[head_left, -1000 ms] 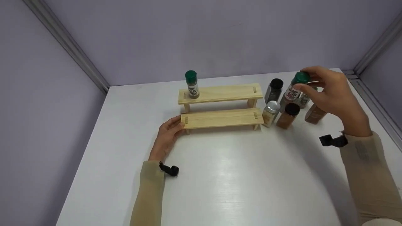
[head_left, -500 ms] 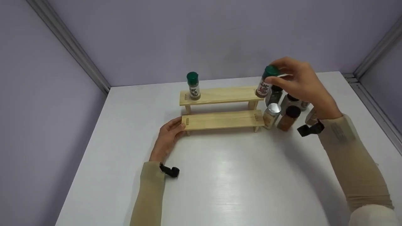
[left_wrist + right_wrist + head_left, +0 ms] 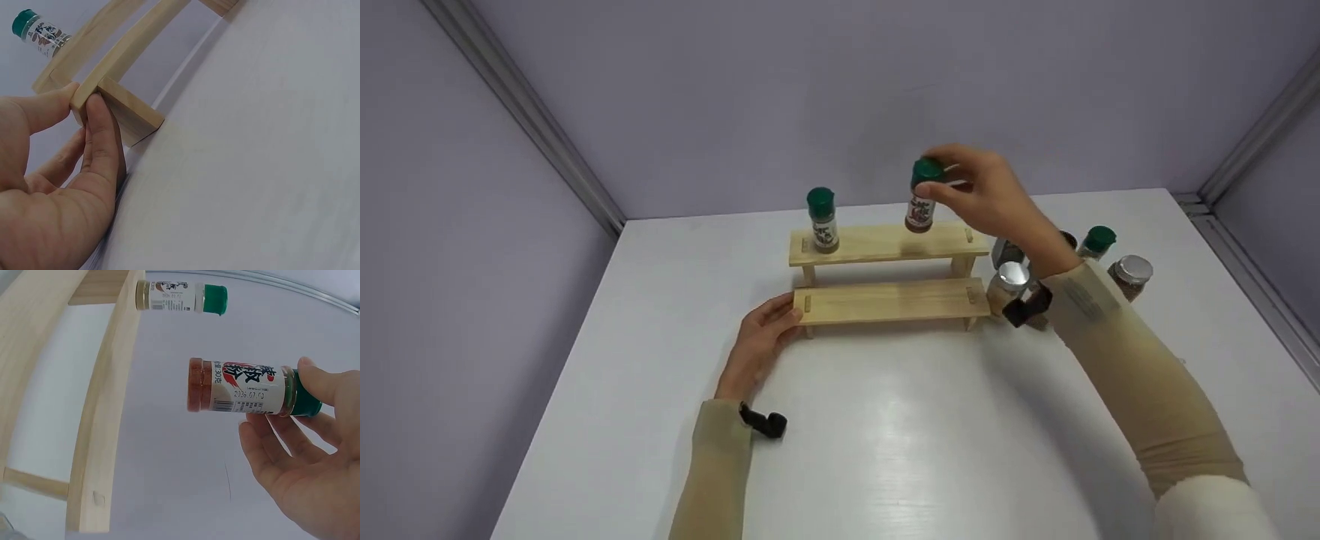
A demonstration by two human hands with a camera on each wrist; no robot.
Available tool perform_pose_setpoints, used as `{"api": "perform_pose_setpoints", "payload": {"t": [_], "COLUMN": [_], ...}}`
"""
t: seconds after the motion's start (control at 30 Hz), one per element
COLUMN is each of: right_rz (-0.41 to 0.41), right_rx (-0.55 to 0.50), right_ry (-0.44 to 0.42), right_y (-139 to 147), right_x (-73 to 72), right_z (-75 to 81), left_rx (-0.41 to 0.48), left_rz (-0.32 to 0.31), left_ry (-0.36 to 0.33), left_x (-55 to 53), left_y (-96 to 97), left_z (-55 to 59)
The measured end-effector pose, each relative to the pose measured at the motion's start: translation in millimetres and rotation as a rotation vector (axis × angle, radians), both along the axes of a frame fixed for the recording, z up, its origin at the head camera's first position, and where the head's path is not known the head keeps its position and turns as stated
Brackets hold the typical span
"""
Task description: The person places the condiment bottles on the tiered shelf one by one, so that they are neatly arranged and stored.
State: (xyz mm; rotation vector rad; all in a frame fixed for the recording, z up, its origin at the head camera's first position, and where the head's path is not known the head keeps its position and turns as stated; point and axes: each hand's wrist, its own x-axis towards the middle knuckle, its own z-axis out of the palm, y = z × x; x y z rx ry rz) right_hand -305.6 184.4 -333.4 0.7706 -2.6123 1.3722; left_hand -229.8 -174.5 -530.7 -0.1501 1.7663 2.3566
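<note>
A light wooden two-step rack [image 3: 892, 301] stands on the white table. My left hand [image 3: 759, 337] grips the left end of its lower step; in the left wrist view the thumb lies on top and fingers [image 3: 102, 132] underneath. My right hand [image 3: 986, 191] holds a spice jar [image 3: 919, 211] of red powder by its green cap. This jar [image 3: 242, 387] hangs above the upper step, and the right wrist view shows a gap between its base and the wood. Another green-capped spice jar [image 3: 825, 232] stands upright at the upper step's left end.
Right of the rack, several spice jars stand close together, partly hidden by my right arm. Among them are a silver-capped jar [image 3: 1009, 285], a green-capped jar [image 3: 1099, 241] and another silver-capped jar [image 3: 1131, 276]. A pale wall [image 3: 870, 90] rises behind the table.
My right hand has carried the red-powder jar leftward from the jar group to over the upper step. The left hand has kept its grip on the rack.
</note>
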Motion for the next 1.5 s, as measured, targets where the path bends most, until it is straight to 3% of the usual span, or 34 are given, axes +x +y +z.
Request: {"api": "perform_pose_setpoints", "payload": {"t": [0.23, 0.5, 0.87, 1.5], "right_rz": [0.075, 0.050, 0.063, 0.101], "right_rx": [-0.052, -0.090, -0.115, -0.115], "right_ry": [-0.003, 0.017, -0.034, -0.017], "right_y": [-29.4, -47.5, -67.4, -76.2], "right_x": [-7.8, -17.1, -22.4, -26.6], "right_z": [-5.0, -18.6, -35.6, -46.2], "left_rx": [0.012, 0.033, 0.029, -0.012], "left_rz": [-0.001, -0.019, -0.012, -0.006], "left_ry": [0.006, 0.011, 0.006, 0.010], "left_x": [-3.2, -8.1, -8.0, -6.8], "left_y": [2.0, 7.4, 7.9, 1.4], "left_z": [2.4, 2.4, 1.5, 3.7]}}
